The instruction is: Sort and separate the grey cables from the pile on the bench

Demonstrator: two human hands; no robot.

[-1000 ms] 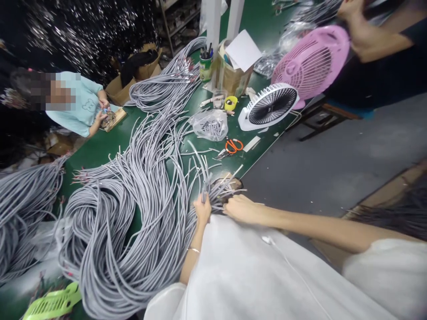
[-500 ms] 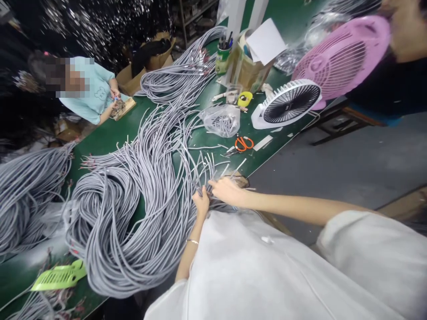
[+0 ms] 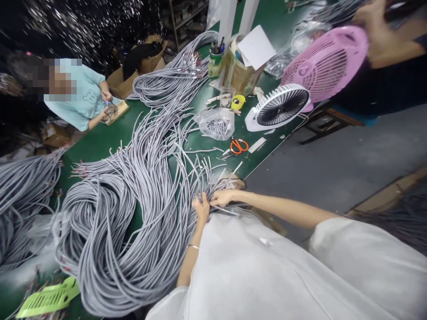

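A big heap of grey cables (image 3: 133,209) lies looped across the green table (image 3: 100,144). My left hand (image 3: 202,208) is closed round the ends of a few of these cables near the table's front edge. My right hand (image 3: 223,197) reaches in beside it, fingers pinched on a cable end close to the left hand's grip. Loose cable ends fan out just beyond both hands. My white sleeves fill the bottom of the view.
Orange scissors (image 3: 237,146), a clear bag of short cable pieces (image 3: 216,124), a white fan (image 3: 278,108) and a pink fan (image 3: 325,62) stand beyond. A person in light blue (image 3: 78,98) works at the far left. Another person's arm (image 3: 383,40) is top right. A green comb-like tray (image 3: 50,300) lies bottom left.
My right hand has slid closer to the left hand and now pinches at the cable ends. The view has shifted slightly; the left hand keeps its hold.
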